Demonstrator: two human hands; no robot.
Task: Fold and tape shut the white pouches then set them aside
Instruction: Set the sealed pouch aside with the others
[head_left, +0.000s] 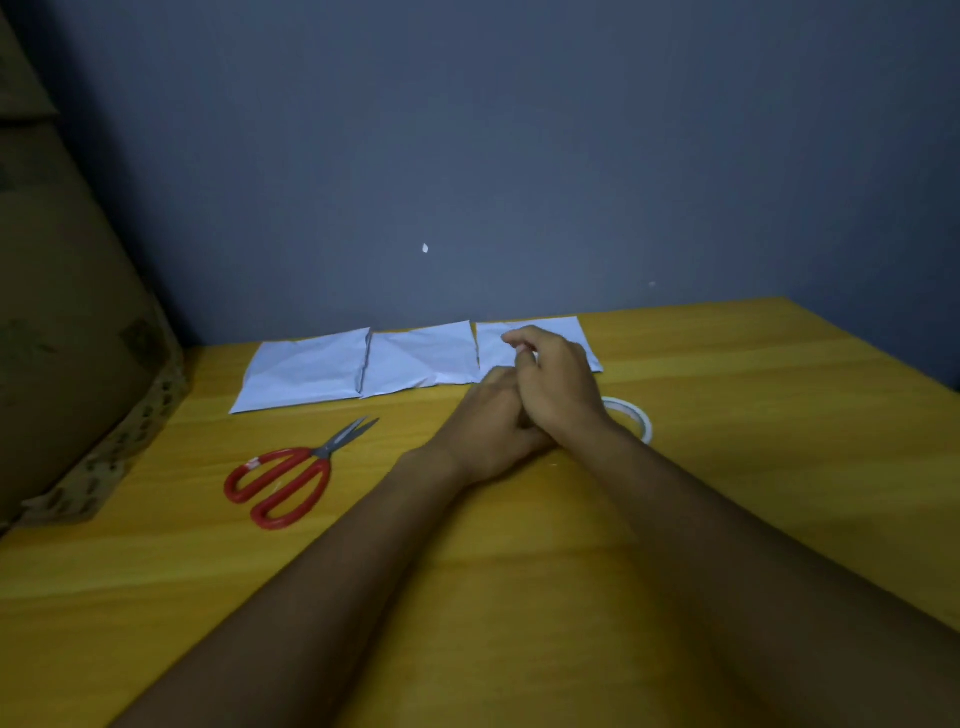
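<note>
Three white pouches lie flat in a row along the wall: the left pouch (304, 371), the middle pouch (423, 358) and the right pouch (558, 330). My hands meet over the near edge of the right pouch. My right hand (550, 384) lies across the fingers of my left hand (480, 431) and hides them. The right hand's fingers are bent above the pouch, the index reaching furthest. Whether either hand holds anything I cannot make out. A white tape roll (636, 415) lies just right of my right wrist, partly hidden by it.
Red-handled scissors (291, 475) lie shut on the yellow table (519, 571), left of my left forearm, blades pointing to the pouches. A large cardboard box (67, 322) stands at the table's left edge. A grey wall (519, 156) runs right behind the pouches.
</note>
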